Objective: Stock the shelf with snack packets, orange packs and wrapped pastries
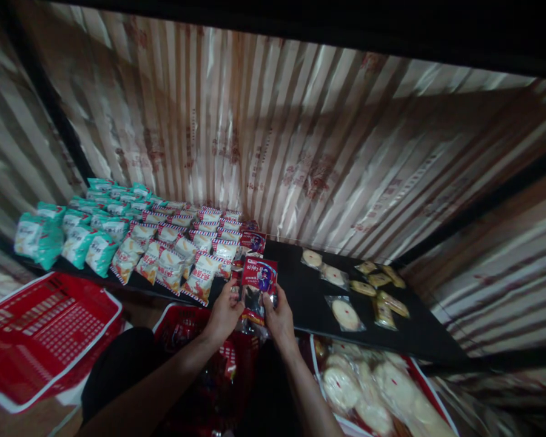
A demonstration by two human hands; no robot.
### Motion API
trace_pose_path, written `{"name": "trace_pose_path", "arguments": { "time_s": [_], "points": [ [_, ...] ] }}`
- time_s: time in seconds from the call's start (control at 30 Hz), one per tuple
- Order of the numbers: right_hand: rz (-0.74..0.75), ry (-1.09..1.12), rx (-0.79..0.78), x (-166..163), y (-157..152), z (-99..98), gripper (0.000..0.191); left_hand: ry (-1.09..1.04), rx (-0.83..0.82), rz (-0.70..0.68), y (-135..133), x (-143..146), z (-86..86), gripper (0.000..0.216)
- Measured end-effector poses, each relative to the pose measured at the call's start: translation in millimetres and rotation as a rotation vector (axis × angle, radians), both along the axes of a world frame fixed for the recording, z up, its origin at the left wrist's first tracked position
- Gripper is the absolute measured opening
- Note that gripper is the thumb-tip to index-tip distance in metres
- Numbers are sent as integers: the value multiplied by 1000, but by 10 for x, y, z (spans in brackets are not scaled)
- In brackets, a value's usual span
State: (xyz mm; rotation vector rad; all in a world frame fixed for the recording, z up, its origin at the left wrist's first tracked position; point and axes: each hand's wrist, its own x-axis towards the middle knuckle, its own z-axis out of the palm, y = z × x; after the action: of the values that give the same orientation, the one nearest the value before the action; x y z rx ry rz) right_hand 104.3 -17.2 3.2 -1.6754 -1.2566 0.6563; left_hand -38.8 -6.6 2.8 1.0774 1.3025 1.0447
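Observation:
Between my two hands, over the front edge of the black shelf (pixel 295 291), is a red and purple snack packet (pixel 259 278) with a dark lower part. My right hand (pixel 279 312) grips its right side, thumb on the front. My left hand (pixel 227 311) has its fingers closed at the left side, by another red packet partly hidden behind. Further back on the shelf lies a similar red packet (pixel 253 241). Just left of my hands stand rows of white, red and blue striped snack bags (pixel 203 276).
Teal snack bags (pixel 102 252) fill the shelf's left end. Round flat wrapped cakes (pixel 344 314) and gold-wrapped packets (pixel 384 312) lie to the right. Below are a red basket (pixel 50 331), another red basket (pixel 168 318) between my legs, and a basket of cakes (pixel 346 385). Printed sheeting (pixel 273 139) hangs behind.

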Motion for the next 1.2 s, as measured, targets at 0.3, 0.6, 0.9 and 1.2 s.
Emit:
{"name": "trace_pose_path", "arguments": {
  "time_s": [0.3,0.6,0.9,1.2],
  "points": [
    [-25,-236,-74,-92,288,49,56,152,118,73,292,-60,-249,35],
    [36,-409,51,-155,268,-103,41,403,280,105,246,-99,-359,25],
    [17,-501,72,-124,241,-261,43,557,352,128,199,-47,-376,27],
    [-4,-423,133,-102,212,-321,47,573,365,108,113,-54,-340,30]
  ]
}}
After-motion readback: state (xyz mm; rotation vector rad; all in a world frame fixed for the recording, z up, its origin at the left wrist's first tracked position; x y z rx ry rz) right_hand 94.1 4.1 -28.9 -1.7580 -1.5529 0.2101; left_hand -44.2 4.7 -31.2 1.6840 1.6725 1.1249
